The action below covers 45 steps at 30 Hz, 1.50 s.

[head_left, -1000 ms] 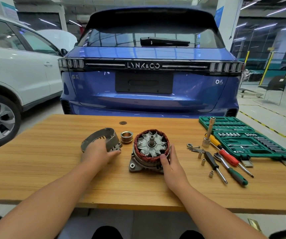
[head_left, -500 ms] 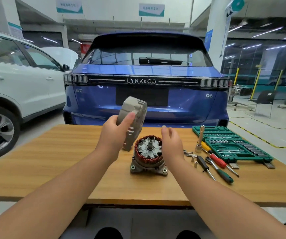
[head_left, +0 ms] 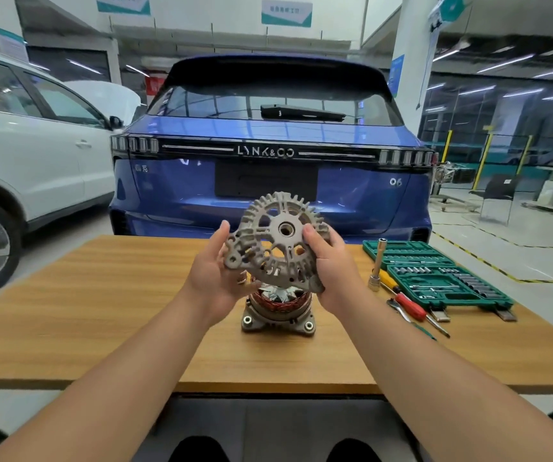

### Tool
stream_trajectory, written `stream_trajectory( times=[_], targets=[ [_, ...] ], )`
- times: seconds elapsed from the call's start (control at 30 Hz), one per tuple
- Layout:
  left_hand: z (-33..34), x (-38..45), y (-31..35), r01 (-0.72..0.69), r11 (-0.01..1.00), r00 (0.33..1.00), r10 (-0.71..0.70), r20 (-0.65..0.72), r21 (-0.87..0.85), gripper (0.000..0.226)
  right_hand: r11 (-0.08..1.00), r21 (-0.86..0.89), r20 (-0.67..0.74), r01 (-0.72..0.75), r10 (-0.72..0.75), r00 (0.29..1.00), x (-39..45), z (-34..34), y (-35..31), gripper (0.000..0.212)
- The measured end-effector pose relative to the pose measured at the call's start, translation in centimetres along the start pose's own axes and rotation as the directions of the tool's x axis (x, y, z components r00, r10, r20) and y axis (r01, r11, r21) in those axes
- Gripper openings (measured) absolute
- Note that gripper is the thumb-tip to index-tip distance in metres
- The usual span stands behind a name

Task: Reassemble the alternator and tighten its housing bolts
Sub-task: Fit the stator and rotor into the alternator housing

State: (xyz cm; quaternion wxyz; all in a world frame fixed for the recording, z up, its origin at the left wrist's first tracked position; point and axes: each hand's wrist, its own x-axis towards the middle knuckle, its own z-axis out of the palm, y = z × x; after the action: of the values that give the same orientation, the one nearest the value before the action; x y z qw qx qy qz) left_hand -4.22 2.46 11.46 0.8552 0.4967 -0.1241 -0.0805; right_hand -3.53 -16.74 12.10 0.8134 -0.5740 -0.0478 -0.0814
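Head view, left hand and right hand gripping housing cover above alternator body

Blue car; white car

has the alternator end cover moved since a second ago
Yes. The alternator end cover went from lying on the table left of the alternator body to being held up over it in both hands.

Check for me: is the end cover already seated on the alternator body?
No, both the left hand and right hand hold the end cover in the air above the alternator body.
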Motion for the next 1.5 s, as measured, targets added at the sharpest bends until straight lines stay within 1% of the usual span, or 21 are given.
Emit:
stream_trajectory(
  times=[0.03, 0.1, 0.13, 0.17, 0.2, 0.3, 0.33, 0.4, 0.47, 0.5, 0.57, 0.7, 0.87, 1.03, 1.17, 1.27, 1.43, 1.5],
  targets=[
    [-0.6, 0.4, -0.6, -0.003, 0.999, 1.000, 0.003, -0.023, 0.037, 0.056, 0.998, -0.062, -0.009, -0.004, 0.003, 1.000, 0.3, -0.2, 0.1, 0.039],
    [-1.4, 1.4, -2.4, -0.014, 0.998, 0.997, 0.019, -0.080, 0.058, 0.047, 0.976, -0.218, -0.040, -0.003, -0.006, 0.999, 1.0, -0.2, 0.5, 0.061],
    [-1.8, 1.9, -3.3, -0.017, 0.997, 0.993, 0.025, -0.118, 0.071, 0.044, 0.958, -0.285, -0.046, 0.004, -0.018, 0.999, 1.3, -0.3, 1.0, 0.068],
    [-2.0, 2.2, -4.2, -0.018, 0.996, 0.989, 0.030, -0.143, 0.086, 0.041, 0.945, -0.326, -0.046, 0.006, -0.022, 0.999, 1.5, -0.3, 1.7, 0.069],
    [-2.3, 2.5, -5.0, -0.014, 0.996, 0.987, 0.028, -0.157, 0.090, 0.038, 0.940, -0.342, -0.043, -0.005, -0.010, 0.999, 1.7, -0.5, 2.3, 0.065],
    [-2.8, 3.2, -6.3, 0.007, 0.995, 0.982, 0.013, -0.190, 0.100, 0.035, 0.937, -0.344, -0.048, -0.061, 0.048, 0.998, 2.4, -1.4, 3.7, 0.035],
    [-2.9, 3.5, -6.4, 0.004, 0.993, 0.982, 0.019, -0.189, 0.120, 0.034, 0.936, -0.339, -0.056, -0.089, 0.075, 0.996, 2.6, -1.7, 4.0, 0.029],
    [-2.8, 4.1, -6.6, -0.002, 0.985, 0.983, 0.033, -0.182, 0.172, 0.037, 0.943, -0.297, -0.084, -0.151, 0.132, 0.988, 2.9, -2.5, 4.5, 0.031],
    [-2.7, 4.8, -6.7, 0.009, 0.978, 0.985, 0.028, -0.171, 0.211, 0.048, 0.948, -0.252, -0.114, -0.195, 0.171, 0.979, 3.3, -3.1, 4.9, 0.041],
    [-2.7, 5.1, -6.9, 0.018, 0.975, 0.985, 0.021, -0.169, 0.222, 0.053, 0.949, -0.238, -0.124, -0.208, 0.183, 0.975, 3.5, -3.4, 5.0, 0.048],
    [-2.8, 5.6, -7.3, 0.033, 0.978, 0.979, 0.010, -0.202, 0.207, 0.056, 0.945, -0.239, -0.137, -0.221, 0.193, 0.972, 3.9, -3.6, 5.1, 0.052],
    [-3.0, 6.2, -8.1, 0.042, 0.989, 0.968, -0.005, -0.252, 0.139, 0.053, 0.932, -0.265, -0.146, -0.247, 0.214, 0.966, 4.5, -3.8, 5.5, 0.055],
    [-3.1, 6.8, -8.6, 0.033, 0.990, 0.967, 0.002, -0.253, 0.136, 0.050, 0.921, -0.270, -0.149, -0.279, 0.247, 0.958, 5.1, -4.0, 5.7, 0.057],
    [-3.6, 7.1, -8.7, 0.033, 0.987, 0.966, 0.009, -0.260, 0.157, 0.053, 0.923, -0.256, -0.150, -0.287, 0.255, 0.955, 5.6, -3.8, 6.0, 0.060],
    [-4.1, 7.3, -8.7, 0.056, 0.987, 0.961, -0.012, -0.277, 0.152, 0.053, 0.921, -0.245, -0.181, -0.302, 0.262, 0.948, 5.9, -3.9, 6.7, 0.060],
    [-4.2, 7.3, -8.9, 0.074, 0.987, 0.957, -0.031, -0.287, 0.141, 0.046, 0.919, -0.232, -0.208, -0.320, 0.274, 0.939, 6.0, -4.1, 7.3, 0.059],
    [-4.5, 7.2, -9.1, 0.092, 0.978, 0.960, -0.036, -0.277, 0.189, 0.046, 0.919, -0.227, -0.216, -0.321, 0.274, 0.937, 6.0, -4.1, 7.4, 0.041],
    [-4.6, 7.1, -9.2, 0.096, 0.970, 0.959, -0.030, -0.281, 0.224, 0.044, 0.915, -0.239, -0.225, -0.325, 0.273, 0.935, 6.0, -4.2, 7.6, 0.041]
  ],
)
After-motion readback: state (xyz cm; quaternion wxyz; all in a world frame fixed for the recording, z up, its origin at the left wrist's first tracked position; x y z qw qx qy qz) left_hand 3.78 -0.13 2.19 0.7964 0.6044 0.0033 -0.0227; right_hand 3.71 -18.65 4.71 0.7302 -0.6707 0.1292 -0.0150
